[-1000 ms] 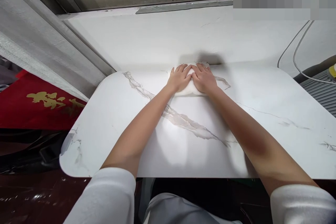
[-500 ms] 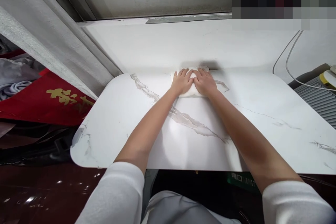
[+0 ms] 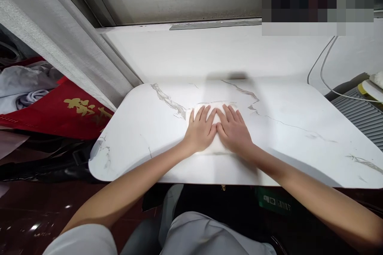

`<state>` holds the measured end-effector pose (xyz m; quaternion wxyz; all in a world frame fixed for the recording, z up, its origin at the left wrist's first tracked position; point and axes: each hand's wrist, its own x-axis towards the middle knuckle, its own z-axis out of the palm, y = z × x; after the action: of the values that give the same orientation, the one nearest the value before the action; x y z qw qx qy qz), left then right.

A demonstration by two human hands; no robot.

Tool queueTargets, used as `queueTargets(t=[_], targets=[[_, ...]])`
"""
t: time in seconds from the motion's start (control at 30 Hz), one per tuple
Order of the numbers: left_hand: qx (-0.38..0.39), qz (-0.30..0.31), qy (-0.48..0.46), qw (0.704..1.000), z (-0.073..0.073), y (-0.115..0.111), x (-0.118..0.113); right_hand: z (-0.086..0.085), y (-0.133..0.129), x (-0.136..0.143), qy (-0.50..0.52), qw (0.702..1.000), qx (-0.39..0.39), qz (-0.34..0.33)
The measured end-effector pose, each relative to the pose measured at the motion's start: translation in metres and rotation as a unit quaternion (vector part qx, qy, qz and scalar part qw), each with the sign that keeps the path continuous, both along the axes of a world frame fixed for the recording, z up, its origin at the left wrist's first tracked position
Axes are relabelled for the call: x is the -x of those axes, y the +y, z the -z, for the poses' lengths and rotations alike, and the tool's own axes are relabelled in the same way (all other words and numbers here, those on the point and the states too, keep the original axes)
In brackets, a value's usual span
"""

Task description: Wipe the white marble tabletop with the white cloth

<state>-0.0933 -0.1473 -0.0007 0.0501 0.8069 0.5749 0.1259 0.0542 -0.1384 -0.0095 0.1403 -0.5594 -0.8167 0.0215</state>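
Note:
A white cloth [image 3: 218, 148] lies flat on the white marble-patterned table [image 3: 287, 139], a little nearer its front edge than its back. My left hand [image 3: 201, 129] rests palm down on the left part of the cloth with the fingers spread. Beside it, my right hand [image 3: 233, 129] presses flat on the right part, its fingers somewhat spread. The thumbs and index fingertips of the two hands nearly touch at the middle. Both palms hide much of the cloth.
A white wall [image 3: 179, 55] runs behind the table below a window frame [image 3: 185, 6]. At left hang a grey curtain [image 3: 74, 36] and a red cloth with gold characters [image 3: 50, 117]. Cables [image 3: 322, 67] and a ridged grey object [image 3: 363, 117] are at right.
Both hands and the cloth have moved from the table's back edge toward my body. My elbows are bent farther outward, and the view has shifted slightly.

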Motion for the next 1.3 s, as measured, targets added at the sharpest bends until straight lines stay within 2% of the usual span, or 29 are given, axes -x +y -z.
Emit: queueTargets(t=[0.17, 0.33, 0.47, 0.6, 0.73, 1.07, 1.2, 1.3], targets=[[-0.004, 0.01, 0.008, 1.0, -0.003, -0.05, 0.011, 0.0, -0.044, 0.003, 0.004, 0.999, -0.002, -0.049], [0.008, -0.011, 0.02, 1.0, -0.006, -0.088, 0.017, -0.002, -0.072, 0.008, 0.025, 0.994, 0.002, -0.104], [0.012, -0.02, 0.021, 0.999, -0.006, -0.101, 0.02, -0.003, -0.079, 0.009, 0.037, 0.991, 0.014, -0.127], [0.021, -0.027, 0.025, 0.999, -0.005, -0.095, 0.022, -0.003, -0.069, 0.013, 0.039, 0.991, 0.019, -0.128], [0.033, -0.046, 0.039, 0.998, -0.006, -0.066, 0.032, -0.004, -0.04, 0.026, 0.025, 0.992, 0.028, -0.123], [0.063, -0.067, 0.046, 0.995, -0.01, 0.074, 0.079, -0.001, 0.092, 0.084, 0.032, 0.997, 0.015, -0.074], [0.054, -0.075, 0.029, 0.995, -0.009, 0.116, 0.089, 0.001, 0.136, 0.095, 0.03, 0.997, 0.013, -0.075], [0.049, -0.073, 0.021, 0.996, -0.008, 0.139, 0.095, 0.002, 0.159, 0.1, 0.042, 0.996, 0.002, -0.078]])
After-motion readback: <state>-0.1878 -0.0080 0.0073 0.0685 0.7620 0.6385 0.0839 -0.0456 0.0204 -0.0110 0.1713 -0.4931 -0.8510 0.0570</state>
